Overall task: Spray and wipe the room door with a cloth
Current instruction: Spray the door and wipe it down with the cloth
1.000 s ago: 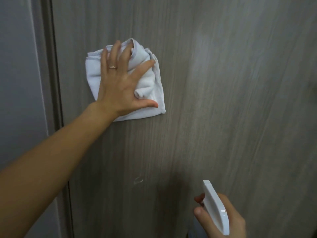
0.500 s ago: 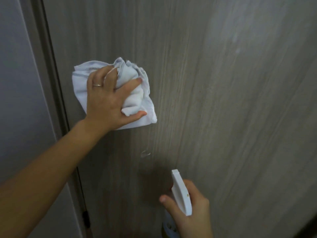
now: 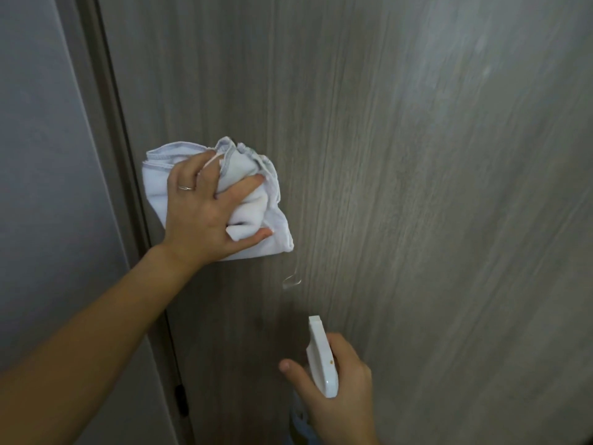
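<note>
The left hand point(image 3: 205, 216) presses a crumpled white cloth point(image 3: 256, 213) flat against the door point(image 3: 417, 187). Its fingers are bent and dig into the bunched folds, the thumb stretched along the cloth's lower edge, so the hand both grips the cloth and holds it to the wood. A thin ring point(image 3: 186, 187) sits on one finger. The cloth spreads out past the fingers on the side toward the door's edge and above them, its stitched hem showing along the top.

Below and to the right of that hand, the right hand point(image 3: 340, 390) is wrapped round the neck of a spray bottle point(image 3: 321, 358). The white trigger head points up at the door, the fingers curl behind it and the thumb lies alongside. Only a pale blue sliver of the bottle's body shows under the hand, at the bottom edge of the view, so what is in it cannot be made out.

Between the two hands, just under the cloth's lower corner, a small curl of liquid point(image 3: 292, 281) clings to the wood.

The door is grey-brown with upright grain. Beyond the left hand runs the door frame point(image 3: 106, 123), then a plain grey wall point(image 3: 38, 155). A dark hinge point(image 3: 181, 401) sits low on the frame, under the left forearm.
</note>
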Demonstrator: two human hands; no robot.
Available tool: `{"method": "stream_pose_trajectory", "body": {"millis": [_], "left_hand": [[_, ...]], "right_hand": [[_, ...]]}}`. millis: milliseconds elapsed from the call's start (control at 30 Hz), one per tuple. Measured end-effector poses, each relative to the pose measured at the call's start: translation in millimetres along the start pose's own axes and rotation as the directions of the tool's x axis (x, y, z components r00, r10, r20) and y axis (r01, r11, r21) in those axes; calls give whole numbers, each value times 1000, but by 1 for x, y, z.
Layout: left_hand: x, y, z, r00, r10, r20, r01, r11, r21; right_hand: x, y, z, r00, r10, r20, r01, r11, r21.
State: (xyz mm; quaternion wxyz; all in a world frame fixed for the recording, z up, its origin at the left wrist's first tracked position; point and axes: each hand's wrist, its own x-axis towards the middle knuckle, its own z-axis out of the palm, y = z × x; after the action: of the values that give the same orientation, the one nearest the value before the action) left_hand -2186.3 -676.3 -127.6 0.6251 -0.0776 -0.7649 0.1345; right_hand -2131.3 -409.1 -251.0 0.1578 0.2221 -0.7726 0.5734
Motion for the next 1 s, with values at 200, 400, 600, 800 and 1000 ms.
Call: {"method": "stream_pose_trajectory", "body": {"millis": [200, 400, 600, 800, 1000], "left_hand": [[1, 1, -2, 1000, -11, 1, 11, 1000, -9], [4, 9, -4, 999, -43, -11, 43, 999, -12], [4, 34, -1, 991, -132, -22, 131, 991, -33], [-87, 82, 19, 997, 31, 70, -29, 999, -19], [-139, 120, 37, 993, 84, 85, -85, 996, 3]], "right_hand": [[-1, -1, -3, 998, -49, 38, 51, 997, -49], [-9, -6, -20, 999, -12, 33, 11, 999, 38], [-9, -4, -38, 1000, -11, 21, 10, 1000, 29], [-10, 4, -49, 999, 18, -51, -17, 1000, 13], [-18, 9, -46, 997, 38, -71, -39, 999, -20]]}}
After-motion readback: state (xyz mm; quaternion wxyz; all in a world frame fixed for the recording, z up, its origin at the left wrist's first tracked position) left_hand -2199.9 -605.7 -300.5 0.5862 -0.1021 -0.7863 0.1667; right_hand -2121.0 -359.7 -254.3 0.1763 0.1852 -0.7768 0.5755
